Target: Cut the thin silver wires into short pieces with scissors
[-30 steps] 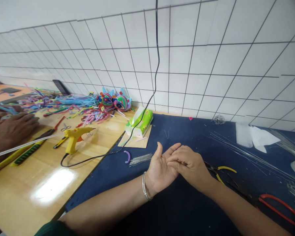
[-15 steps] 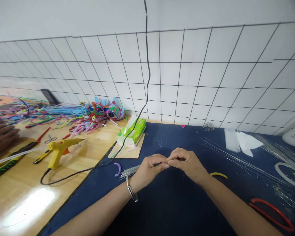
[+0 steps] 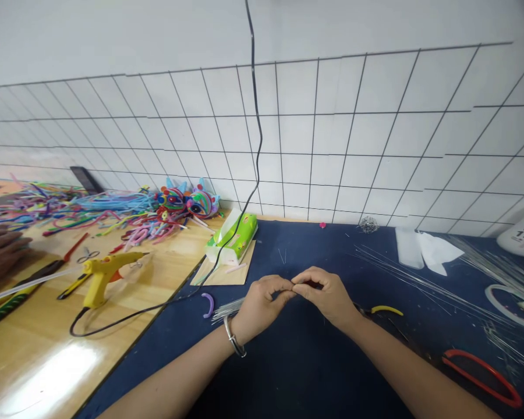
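Note:
My left hand [image 3: 264, 302], with a silver bangle on its wrist, is closed in a pinch. Its fingertips meet those of my right hand [image 3: 325, 294], which pinches too. Whatever lies between them is too small or too hidden to make out. Both hands are above the dark blue mat [image 3: 288, 372]. A bundle of thin wires [image 3: 227, 308] lies beside my left hand, partly behind it, near a purple curved piece [image 3: 208, 305]. Right of my right hand are a yellow-handled tool [image 3: 387, 310], partly hidden by the forearm, and a red handle [image 3: 482, 372].
A yellow glue gun [image 3: 107, 273] with a black cord [image 3: 126, 327] lies left, near colourful pipe cleaners [image 3: 113, 201]. A green tissue pack [image 3: 236, 238] sits behind my hands. Long wires [image 3: 402, 270] spread at right. Another person's hand [image 3: 2, 250] is at far left.
My view has shifted slightly. Both hands stay pinched together at nearly the same spot; the right forearm has shifted a little, showing more of the yellow-handled tool.

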`<state>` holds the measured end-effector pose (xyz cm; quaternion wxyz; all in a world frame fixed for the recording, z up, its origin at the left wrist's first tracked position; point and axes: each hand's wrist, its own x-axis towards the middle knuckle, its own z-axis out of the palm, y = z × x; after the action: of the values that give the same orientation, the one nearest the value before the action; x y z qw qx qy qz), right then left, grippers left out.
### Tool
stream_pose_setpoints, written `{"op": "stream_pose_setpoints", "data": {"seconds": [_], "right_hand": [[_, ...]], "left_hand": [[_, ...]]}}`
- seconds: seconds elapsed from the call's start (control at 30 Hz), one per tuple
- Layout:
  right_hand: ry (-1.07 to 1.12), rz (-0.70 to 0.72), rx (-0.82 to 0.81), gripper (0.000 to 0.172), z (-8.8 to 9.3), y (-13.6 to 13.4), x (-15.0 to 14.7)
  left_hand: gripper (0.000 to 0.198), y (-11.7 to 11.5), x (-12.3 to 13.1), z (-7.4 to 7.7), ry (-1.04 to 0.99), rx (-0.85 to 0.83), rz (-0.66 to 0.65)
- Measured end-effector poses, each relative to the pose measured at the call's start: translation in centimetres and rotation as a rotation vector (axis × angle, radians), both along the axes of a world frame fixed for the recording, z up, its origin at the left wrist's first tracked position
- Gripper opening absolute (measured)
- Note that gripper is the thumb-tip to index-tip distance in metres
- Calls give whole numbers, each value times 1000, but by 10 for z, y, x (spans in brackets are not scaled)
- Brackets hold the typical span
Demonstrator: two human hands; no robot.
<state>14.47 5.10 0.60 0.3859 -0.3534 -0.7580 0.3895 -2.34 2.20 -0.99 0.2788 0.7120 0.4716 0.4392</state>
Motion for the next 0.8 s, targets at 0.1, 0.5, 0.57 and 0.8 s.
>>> {"op": "stream_pose_setpoints", "data": {"seconds": [0.1, 0.5, 0.57, 0.8], "right_hand": [[16, -66, 11, 12, -6, -3, -3], [1, -182, 64, 16, -17, -6, -6], [0, -194, 82, 15, -18, -6, -6], [-17, -200, 113, 15, -17, -7, -5]], "left_hand": [[13, 2, -2, -5, 110, 100, 38], [20, 4, -10, -5, 370, 312, 72], [20, 4, -10, -4, 330, 314, 61], [22, 3, -11, -2, 403, 348, 63]]}}
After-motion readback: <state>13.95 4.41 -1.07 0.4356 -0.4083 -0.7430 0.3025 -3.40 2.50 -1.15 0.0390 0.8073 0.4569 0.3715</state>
